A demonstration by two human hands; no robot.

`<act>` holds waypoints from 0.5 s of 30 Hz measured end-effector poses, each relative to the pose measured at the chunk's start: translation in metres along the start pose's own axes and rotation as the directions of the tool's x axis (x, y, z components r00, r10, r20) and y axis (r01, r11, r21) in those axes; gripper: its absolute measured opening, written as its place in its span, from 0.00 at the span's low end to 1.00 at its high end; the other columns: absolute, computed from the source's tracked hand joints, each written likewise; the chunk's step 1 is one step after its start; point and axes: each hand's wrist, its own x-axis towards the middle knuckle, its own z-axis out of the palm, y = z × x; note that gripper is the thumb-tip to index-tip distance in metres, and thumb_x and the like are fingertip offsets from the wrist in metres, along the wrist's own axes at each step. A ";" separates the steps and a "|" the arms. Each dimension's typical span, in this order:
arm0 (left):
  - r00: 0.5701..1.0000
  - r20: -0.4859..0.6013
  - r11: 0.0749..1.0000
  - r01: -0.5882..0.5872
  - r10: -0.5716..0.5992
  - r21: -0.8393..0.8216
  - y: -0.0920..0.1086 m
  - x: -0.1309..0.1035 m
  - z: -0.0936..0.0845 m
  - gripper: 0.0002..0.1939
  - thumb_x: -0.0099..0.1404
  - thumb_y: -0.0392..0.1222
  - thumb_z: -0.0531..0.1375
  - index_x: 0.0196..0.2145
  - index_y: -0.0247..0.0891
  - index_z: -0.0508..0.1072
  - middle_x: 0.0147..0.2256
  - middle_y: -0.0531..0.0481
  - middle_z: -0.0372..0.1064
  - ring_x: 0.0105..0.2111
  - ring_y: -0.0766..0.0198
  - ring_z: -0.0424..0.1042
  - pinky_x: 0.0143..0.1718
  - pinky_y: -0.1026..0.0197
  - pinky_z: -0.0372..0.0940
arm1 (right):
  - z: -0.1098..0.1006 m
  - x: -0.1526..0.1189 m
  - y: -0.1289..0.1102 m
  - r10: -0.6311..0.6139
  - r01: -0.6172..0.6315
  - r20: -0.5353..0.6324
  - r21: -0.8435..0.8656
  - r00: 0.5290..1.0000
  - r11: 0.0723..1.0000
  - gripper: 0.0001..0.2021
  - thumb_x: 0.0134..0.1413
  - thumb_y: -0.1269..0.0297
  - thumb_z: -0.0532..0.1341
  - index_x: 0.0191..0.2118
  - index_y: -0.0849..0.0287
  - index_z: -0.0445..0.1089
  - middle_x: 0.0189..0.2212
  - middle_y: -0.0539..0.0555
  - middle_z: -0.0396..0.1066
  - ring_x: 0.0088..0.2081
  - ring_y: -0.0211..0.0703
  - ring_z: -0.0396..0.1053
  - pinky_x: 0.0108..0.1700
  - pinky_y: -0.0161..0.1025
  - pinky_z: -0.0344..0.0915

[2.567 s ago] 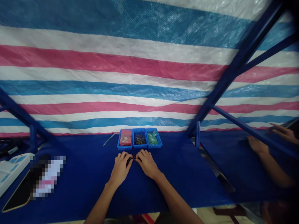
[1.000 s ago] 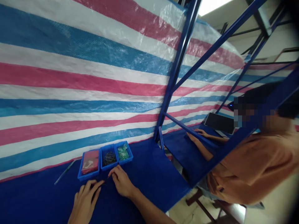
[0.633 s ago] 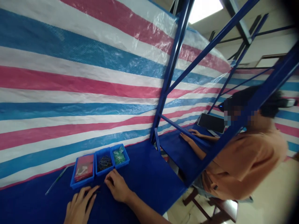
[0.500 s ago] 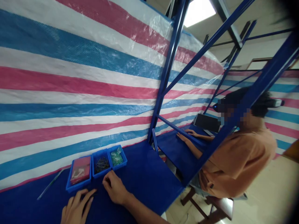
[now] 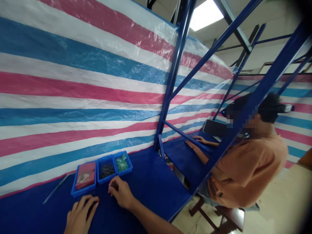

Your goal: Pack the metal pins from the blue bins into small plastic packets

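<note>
Low over the blue table, my left hand point(image 5: 81, 213) has its thumb and fingers drawn together at a small dark thing too tiny to name. My right hand point(image 5: 122, 194) is curled just in front of the middle bin, fingertips pinched; something dark shows between them, but its kind cannot be made out. The middle blue bin point(image 5: 99, 181) holds a heap of dark screws or nails point(image 5: 106, 170). Left of it, a larger blue bin point(image 5: 83, 191) holds a reddish-pink pack point(image 5: 85, 176). The right blue bin point(image 5: 131, 168) contains a clear bag of small green pieces point(image 5: 122, 163).
A thin, clear-and-green pen-like stick point(image 5: 56, 188) lies on the blue table point(image 5: 151, 182) at the left. Striped sheeting point(image 5: 73, 113) rises behind. Blue metal posts point(image 5: 168, 94) stand right, beyond which a person in an orange shirt point(image 5: 253, 165) sits with hands on another table.
My right hand has turned slightly, so its pinched fingertips show more. My left thumb and fingers have come closer together. The view has shifted slightly.
</note>
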 end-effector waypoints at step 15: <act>1.000 -0.003 1.000 -0.023 0.023 0.007 0.011 -0.004 -0.010 0.17 0.76 0.52 0.52 0.49 0.50 0.79 0.51 0.47 0.73 0.46 0.51 0.72 0.42 0.53 0.66 | -0.004 -0.004 -0.006 -0.139 0.140 0.023 -0.058 0.990 0.989 0.10 0.70 0.66 0.56 0.53 0.51 0.66 0.31 0.46 0.68 0.29 0.39 0.67 0.34 0.34 0.64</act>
